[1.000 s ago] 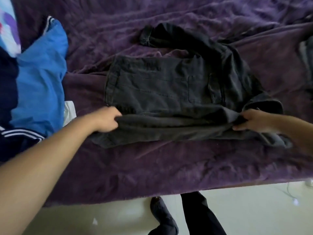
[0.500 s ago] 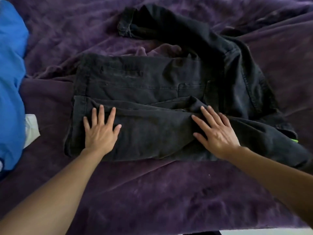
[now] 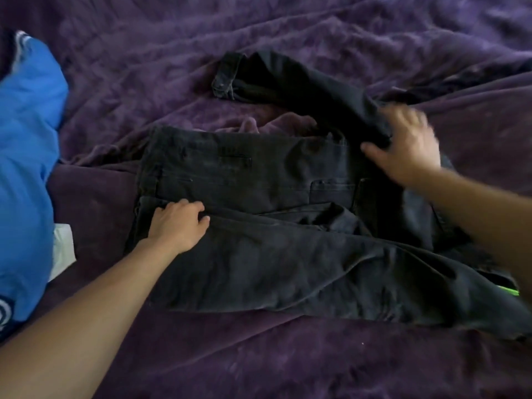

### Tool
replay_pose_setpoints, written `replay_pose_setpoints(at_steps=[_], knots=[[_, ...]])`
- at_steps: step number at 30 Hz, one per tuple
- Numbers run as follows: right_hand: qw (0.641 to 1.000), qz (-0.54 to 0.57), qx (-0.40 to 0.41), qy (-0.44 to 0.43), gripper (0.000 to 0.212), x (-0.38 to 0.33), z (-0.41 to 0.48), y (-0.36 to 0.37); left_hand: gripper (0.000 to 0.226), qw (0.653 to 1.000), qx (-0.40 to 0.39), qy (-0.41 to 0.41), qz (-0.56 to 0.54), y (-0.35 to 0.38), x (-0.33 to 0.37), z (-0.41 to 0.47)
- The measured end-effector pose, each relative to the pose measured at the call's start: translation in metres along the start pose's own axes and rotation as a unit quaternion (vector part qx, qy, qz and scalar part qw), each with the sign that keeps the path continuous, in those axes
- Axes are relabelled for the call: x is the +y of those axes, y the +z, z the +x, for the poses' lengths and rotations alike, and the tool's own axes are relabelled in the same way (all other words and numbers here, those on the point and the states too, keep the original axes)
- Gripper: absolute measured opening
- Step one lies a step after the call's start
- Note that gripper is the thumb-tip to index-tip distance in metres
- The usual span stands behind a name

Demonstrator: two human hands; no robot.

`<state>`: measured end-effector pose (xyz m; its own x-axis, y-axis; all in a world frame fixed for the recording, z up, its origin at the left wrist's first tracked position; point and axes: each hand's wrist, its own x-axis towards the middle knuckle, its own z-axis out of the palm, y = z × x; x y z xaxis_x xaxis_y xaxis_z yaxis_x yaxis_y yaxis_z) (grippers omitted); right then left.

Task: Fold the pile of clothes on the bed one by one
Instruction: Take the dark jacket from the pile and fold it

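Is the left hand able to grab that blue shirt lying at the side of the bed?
Probably yes. The left hand rests on the black denim jeans, and the bright blue shirt lies just to its left, with only bare purple blanket between them.

Across nearly the whole frame you see a rumpled purple blanket, its plush surface creased into ridges toward the upper right. At the lower left of the frame, a small white item shows at the edge of the blanket; you cannot tell what it is.
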<state>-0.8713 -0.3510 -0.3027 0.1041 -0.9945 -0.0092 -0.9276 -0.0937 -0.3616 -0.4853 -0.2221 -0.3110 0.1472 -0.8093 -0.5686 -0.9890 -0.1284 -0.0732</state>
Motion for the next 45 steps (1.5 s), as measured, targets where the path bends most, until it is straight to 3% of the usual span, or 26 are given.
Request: replay_pose_setpoints(at_steps=[3, 5, 7, 9, 11, 13, 16, 18, 20, 22, 23, 25, 26, 27, 30, 31, 33, 35, 37, 38, 40, 41, 42, 43, 45], knots=[[0.991, -0.056, -0.099, 0.064, 0.098, -0.012, 0.076, 0.002, 0.036, 0.998, -0.007, -0.031, -0.052, -0.006, 0.008, 0.004], [0.977, -0.087, -0.178, 0.078, 0.078, -0.019, 0.092, 0.012, 0.035, 0.994, -0.007, -0.039, -0.103, -0.004, 0.006, 0.000], [0.985, -0.084, -0.139, 0.050, 0.042, -0.030, 0.087, 0.018, 0.034, 0.986, 0.015, -0.044, -0.163, -0.003, -0.003, -0.001], [0.997, -0.050, -0.028, -0.043, 0.036, -0.034, 0.063, 0.016, 0.031, 0.969, 0.046, -0.066, -0.232, -0.010, -0.018, 0.005], [0.983, -0.015, 0.032, -0.178, 0.041, -0.033, 0.019, 0.008, 0.028, 0.936, 0.071, -0.097, -0.330, -0.019, -0.025, 0.014], [0.961, -0.029, 0.023, -0.274, 0.043, -0.020, -0.036, 0.004, 0.033, 0.855, 0.068, -0.123, -0.500, -0.034, -0.017, 0.029], [0.943, -0.087, -0.053, -0.316, 0.049, 0.004, -0.104, 0.007, 0.071, 0.669, -0.021, -0.163, -0.725, -0.058, 0.009, 0.059], [0.947, -0.108, -0.092, -0.287, 0.051, 0.011, -0.127, 0.015, 0.103, 0.607, -0.041, -0.183, -0.772, -0.068, 0.026, 0.078], [0.954, -0.112, -0.107, -0.256, 0.049, 0.012, -0.134, 0.025, 0.117, 0.615, -0.014, -0.208, -0.760, -0.071, 0.038, 0.095], [0.959, -0.110, -0.112, -0.237, 0.046, 0.009, -0.135, 0.032, 0.110, 0.665, 0.024, -0.213, -0.716, -0.067, 0.052, 0.106], [0.959, -0.112, -0.115, -0.235, 0.045, 0.007, -0.136, 0.033, 0.099, 0.695, 0.038, -0.202, -0.689, -0.067, 0.061, 0.109], [0.958, -0.110, -0.115, -0.237, 0.040, 0.006, -0.137, 0.032, 0.044, 0.725, 0.072, -0.166, -0.664, -0.072, 0.074, 0.120], [0.960, -0.105, -0.112, -0.233, 0.039, 0.007, -0.136, 0.031, 0.019, 0.721, 0.103, -0.156, -0.667, -0.079, 0.077, 0.122], [0.964, -0.099, -0.106, -0.222, 0.040, 0.009, -0.134, 0.028, 0.018, 0.702, 0.139, -0.157, -0.680, -0.085, 0.074, 0.123], [0.981, -0.084, -0.072, -0.162, 0.038, 0.015, -0.129, 0.022, 0.008, 0.593, 0.228, -0.188, -0.749, -0.083, 0.035, 0.113], [0.982, -0.084, -0.072, -0.151, 0.038, 0.014, -0.129, 0.021, 0.014, 0.587, 0.219, -0.208, -0.751, -0.072, 0.018, 0.099], [0.977, -0.098, -0.142, -0.125, 0.044, 0.008, -0.130, 0.025, 0.025, 0.630, 0.143, -0.278, -0.711, -0.040, -0.013, 0.075], [0.953, -0.106, -0.272, -0.080, 0.052, -0.001, -0.126, 0.025, 0.039, 0.683, 0.079, -0.340, -0.642, -0.014, -0.032, 0.058], [0.960, -0.064, -0.266, -0.058, 0.042, -0.011, -0.108, 0.016, 0.065, 0.741, 0.130, -0.346, -0.560, -0.012, -0.034, 0.059], [0.976, -0.020, -0.202, -0.079, 0.035, -0.012, -0.097, 0.011, 0.073, 0.780, 0.202, -0.323, -0.497, -0.022, -0.031, 0.061], [0.987, -0.003, -0.046, -0.154, 0.035, -0.012, -0.067, 0.000, 0.075, 0.835, 0.368, -0.172, -0.370, -0.048, -0.018, 0.062], [0.985, -0.017, -0.017, -0.170, 0.044, -0.010, -0.051, -0.003, 0.074, 0.853, 0.416, -0.068, -0.308, -0.059, -0.006, 0.065], [0.986, -0.035, -0.040, -0.157, 0.058, -0.007, -0.035, -0.003, 0.076, 0.876, 0.420, 0.035, -0.236, -0.066, 0.008, 0.071], [0.986, -0.054, -0.104, -0.118, 0.074, -0.004, -0.021, 0.000, 0.080, 0.904, 0.376, 0.123, -0.163, -0.072, 0.022, 0.079], [0.961, -0.100, -0.257, -0.035, 0.098, 0.005, -0.003, 0.010, 0.096, 0.961, 0.193, 0.196, -0.034, -0.073, 0.042, 0.097]])
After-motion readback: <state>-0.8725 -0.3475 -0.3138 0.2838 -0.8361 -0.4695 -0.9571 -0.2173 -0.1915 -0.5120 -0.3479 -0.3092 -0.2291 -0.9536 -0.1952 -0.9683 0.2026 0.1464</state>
